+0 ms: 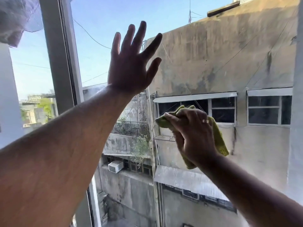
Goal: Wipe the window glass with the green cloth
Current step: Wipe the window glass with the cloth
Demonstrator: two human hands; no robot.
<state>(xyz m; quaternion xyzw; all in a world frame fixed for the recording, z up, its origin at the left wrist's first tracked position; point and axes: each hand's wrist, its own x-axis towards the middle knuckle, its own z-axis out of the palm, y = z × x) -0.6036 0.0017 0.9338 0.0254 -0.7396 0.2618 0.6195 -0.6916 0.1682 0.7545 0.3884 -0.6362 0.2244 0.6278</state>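
Observation:
The window glass (205,51) fills most of the view, with sky and a stained building behind it. My left hand (131,66) is raised with its fingers spread, flat against or very near the upper middle of the pane; it holds nothing. My right hand (191,133) is lower and to the right, gripping a bunched green cloth (219,140) that it presses on the glass. The cloth sticks out above the fingers and hangs below the wrist. A ring shows on one finger of that hand.
A grey vertical window frame (60,63) runs down the left side of the pane, with another pane beyond it. Pale fabric (16,18) hangs at the top left corner. A hazy smear covers the lower right of the glass.

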